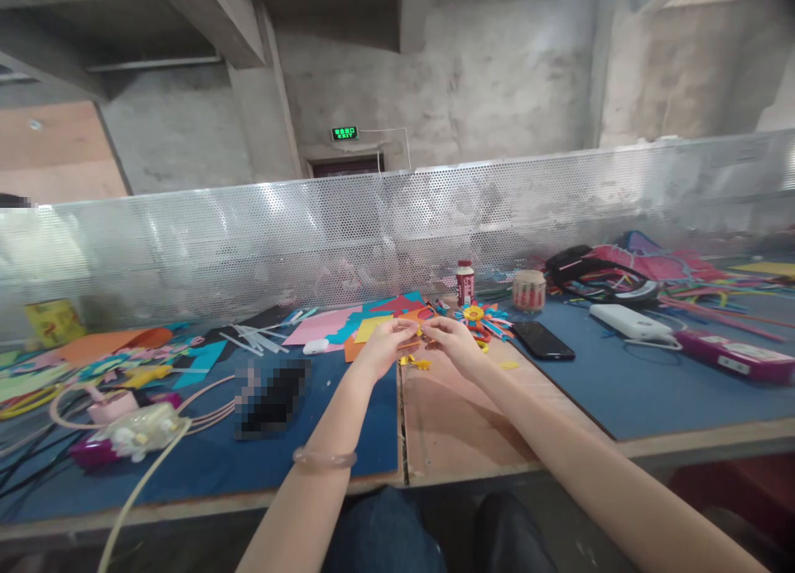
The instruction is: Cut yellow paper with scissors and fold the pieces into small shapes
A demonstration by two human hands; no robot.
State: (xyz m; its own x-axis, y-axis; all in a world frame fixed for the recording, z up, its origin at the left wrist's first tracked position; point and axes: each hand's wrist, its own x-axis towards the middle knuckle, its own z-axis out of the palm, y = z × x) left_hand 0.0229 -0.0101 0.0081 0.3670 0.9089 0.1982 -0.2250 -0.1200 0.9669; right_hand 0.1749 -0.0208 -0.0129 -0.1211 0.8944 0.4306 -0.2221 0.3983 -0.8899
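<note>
Together, left hand (386, 346) and right hand (455, 343) pinch a yellow piece (420, 331) near a capped bottle (464, 286) and jar (529, 291), contents unclear.

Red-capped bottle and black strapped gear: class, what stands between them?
In the head view, a round pale-and-red container stands between the red-capped bottle and the black strapped gear.

Wears a smooth, rounded bangle (325, 458) in pale greyish pink around the left forearm (340, 416). Goes bare-armed on both sides. Shows blue denim (378, 527) over the left leg and darker cloth (513, 536) over the right.
</note>
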